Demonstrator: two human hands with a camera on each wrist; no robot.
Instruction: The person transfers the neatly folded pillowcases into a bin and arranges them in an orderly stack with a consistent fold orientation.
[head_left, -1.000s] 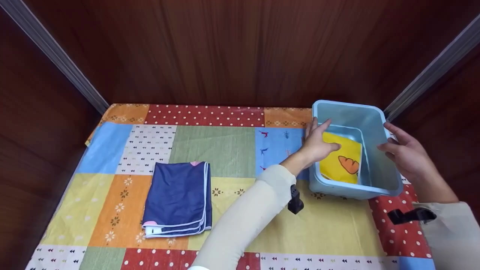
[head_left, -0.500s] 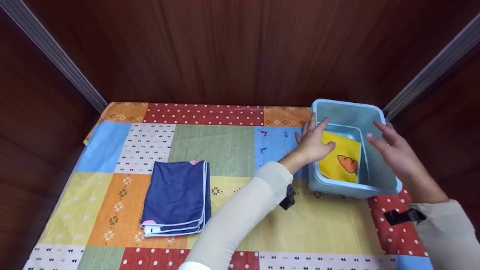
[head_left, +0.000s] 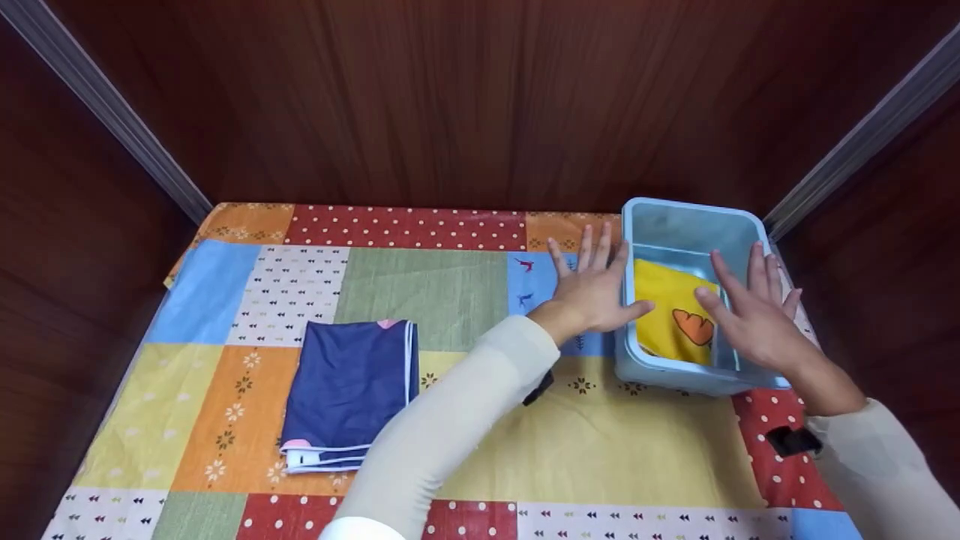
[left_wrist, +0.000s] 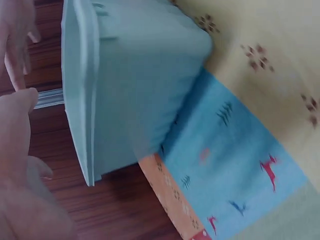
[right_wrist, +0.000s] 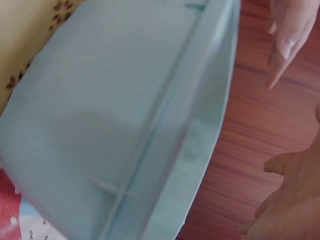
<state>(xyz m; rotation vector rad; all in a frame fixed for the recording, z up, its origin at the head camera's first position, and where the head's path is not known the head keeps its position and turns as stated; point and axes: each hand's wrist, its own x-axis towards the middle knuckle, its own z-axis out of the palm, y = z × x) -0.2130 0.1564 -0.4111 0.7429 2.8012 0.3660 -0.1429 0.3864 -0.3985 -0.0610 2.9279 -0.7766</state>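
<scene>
A light blue plastic bin (head_left: 697,367) stands at the table's right back corner. Inside it lies a folded yellow cloth (head_left: 664,300) with an orange carrot-like print. My left hand (head_left: 592,292) is at the bin's left side, fingers spread and straight, thumb overlapping the rim in the head view. My right hand (head_left: 761,322) hovers over the bin's right side, fingers also spread, holding nothing. In the left wrist view the bin's outer wall (left_wrist: 135,85) fills the middle, with the left hand (left_wrist: 20,175) beside its rim. A folded navy cloth (head_left: 349,382) with white edging lies at the left.
A patchwork-print tablecloth (head_left: 600,442) covers the table. Dark wood panels (head_left: 420,97) rise behind and on both sides, with metal strips (head_left: 862,142) at the corners. The bin sits close to the back panel and the right table edge.
Both hands have come off the bin's rim and their fingers have spread. The left hand has shifted left; the right has moved left over the bin. The bin has hardly moved.
</scene>
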